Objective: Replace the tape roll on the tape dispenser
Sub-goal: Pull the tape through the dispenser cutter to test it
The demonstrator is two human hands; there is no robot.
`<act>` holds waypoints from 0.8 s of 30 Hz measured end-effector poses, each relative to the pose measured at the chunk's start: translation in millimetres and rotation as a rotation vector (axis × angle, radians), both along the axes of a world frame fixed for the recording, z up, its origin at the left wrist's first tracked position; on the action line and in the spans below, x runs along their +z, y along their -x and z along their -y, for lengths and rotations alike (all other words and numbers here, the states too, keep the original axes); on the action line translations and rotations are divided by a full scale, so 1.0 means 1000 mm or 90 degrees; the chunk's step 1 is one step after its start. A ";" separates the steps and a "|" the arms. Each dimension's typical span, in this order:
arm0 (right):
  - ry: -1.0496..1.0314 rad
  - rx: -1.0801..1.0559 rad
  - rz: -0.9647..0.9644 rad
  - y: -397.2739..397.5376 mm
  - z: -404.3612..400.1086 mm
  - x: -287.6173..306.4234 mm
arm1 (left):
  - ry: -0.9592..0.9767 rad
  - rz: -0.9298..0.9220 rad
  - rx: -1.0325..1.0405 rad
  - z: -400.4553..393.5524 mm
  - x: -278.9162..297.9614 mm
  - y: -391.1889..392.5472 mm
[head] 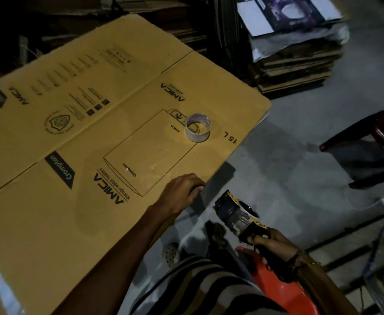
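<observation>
A tape roll [197,130], pale and nearly see-through, lies flat on a big brown cardboard sheet [73,201] near its right edge. My left hand [182,192] rests on the sheet's near edge, fingers curled down, well short of the roll and holding nothing. My right hand [272,246] grips the handle of a dark tape dispenser [234,212] with yellow trim, held over the floor to the right of the sheet. Whether a roll sits on the dispenser cannot be told.
Stacks of flattened cardboard [295,62] stand at the back right. A dark red chair [372,142] stands on the grey floor at the right. An orange-red seat [281,292] is under my right arm. More cardboard piles fill the dark back.
</observation>
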State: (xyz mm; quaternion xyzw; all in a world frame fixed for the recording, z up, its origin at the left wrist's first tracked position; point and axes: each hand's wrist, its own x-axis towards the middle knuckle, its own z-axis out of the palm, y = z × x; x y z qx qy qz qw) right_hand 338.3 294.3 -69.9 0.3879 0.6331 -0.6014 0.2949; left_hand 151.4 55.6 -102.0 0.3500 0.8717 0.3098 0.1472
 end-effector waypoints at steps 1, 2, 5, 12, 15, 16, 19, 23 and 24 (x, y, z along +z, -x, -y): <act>-0.006 0.009 -0.001 0.001 0.000 0.002 | -0.019 0.042 0.000 -0.004 0.004 -0.001; -0.008 0.015 -0.003 0.002 0.001 0.004 | -0.036 0.095 0.005 -0.007 0.008 -0.002; -0.001 0.030 -0.014 0.008 0.004 0.015 | -0.070 0.276 0.020 -0.016 0.021 -0.002; 0.014 0.012 -0.044 0.013 0.008 0.034 | -0.131 0.412 0.003 -0.013 0.040 0.004; 0.020 0.000 -0.055 0.012 0.010 0.040 | -0.149 0.436 0.007 -0.010 0.046 0.007; 0.022 0.004 -0.055 0.012 0.011 0.044 | -0.149 0.438 0.001 -0.009 0.048 0.009; 0.029 0.009 -0.059 0.010 0.012 0.048 | -0.136 0.436 -0.030 -0.009 0.056 0.013; 0.018 0.042 -0.088 0.012 0.015 0.056 | -0.126 0.449 -0.048 -0.005 0.060 0.017; 0.010 0.055 -0.094 0.012 0.015 0.057 | -0.126 0.448 -0.049 -0.004 0.060 0.018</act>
